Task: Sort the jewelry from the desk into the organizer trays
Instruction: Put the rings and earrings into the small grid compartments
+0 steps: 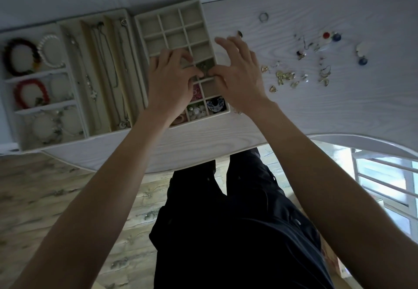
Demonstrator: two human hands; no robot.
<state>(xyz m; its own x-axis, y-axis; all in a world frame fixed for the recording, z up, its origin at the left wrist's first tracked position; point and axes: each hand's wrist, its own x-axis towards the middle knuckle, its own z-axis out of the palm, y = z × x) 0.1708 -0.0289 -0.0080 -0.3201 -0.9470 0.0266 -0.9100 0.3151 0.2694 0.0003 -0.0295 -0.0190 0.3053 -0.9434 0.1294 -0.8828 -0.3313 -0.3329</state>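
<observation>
A cream grid tray [172,20] of small compartments stands mid-desk. Both hands hover over its right column. My left hand [169,78] and my right hand [237,73] meet at a dark green-bronze jewelry piece [203,67] in one compartment, thumbs and forefingers pinching at it; the rest of my right fingers spread. Nearer compartments hold pink pieces [196,90], a blue-white piece [216,104] and pearly beads [196,111]. Loose earrings and gold pieces [285,77] lie scattered on the desk to the right, with rings [263,16] farther back.
A necklace tray [101,71] with long chains and a bracelet tray [34,85] with red, dark and pearl bracelets stand left of the grid tray. The white desk [316,112] ends in a curved front edge; wooden floor and a white railing [384,175] lie below.
</observation>
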